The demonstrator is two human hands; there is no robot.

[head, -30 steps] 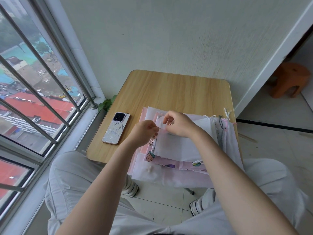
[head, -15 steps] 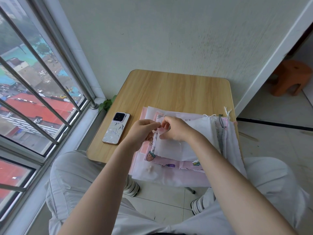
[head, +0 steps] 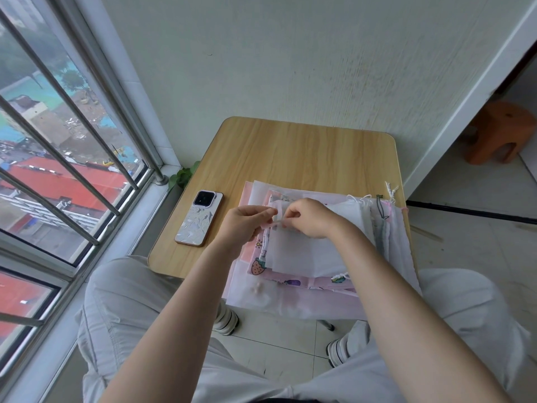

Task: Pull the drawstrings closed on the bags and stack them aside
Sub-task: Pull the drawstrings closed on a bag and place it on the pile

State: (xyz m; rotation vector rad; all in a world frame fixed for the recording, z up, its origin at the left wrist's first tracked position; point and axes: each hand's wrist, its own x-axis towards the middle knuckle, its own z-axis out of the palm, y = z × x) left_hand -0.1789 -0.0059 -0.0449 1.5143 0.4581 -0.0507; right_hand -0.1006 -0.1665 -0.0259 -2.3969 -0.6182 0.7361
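Both hands met at the top left corner of the white bag (head: 302, 251), which lay atop the pile of bags (head: 290, 298) on the table (head: 290, 152). Left hand (head: 247, 225) and right hand (head: 308, 218) each pinched something there with fingers together, probably the cord. Uneven pulling might have dragged the overhanging pile off the near edge. A phone (head: 199, 218) lay just left.

Bare forearms, no sleeves anywhere in view, no watch or rings either. Left hand (head: 245, 225) and right hand (head: 309, 218) plain, short nails from what shows. Below the grip: baggy light grey trousers (head: 122, 309), pretty wrinkled. Further down, white chunky sneakers (head: 225, 321) with dark stripes along the soles.
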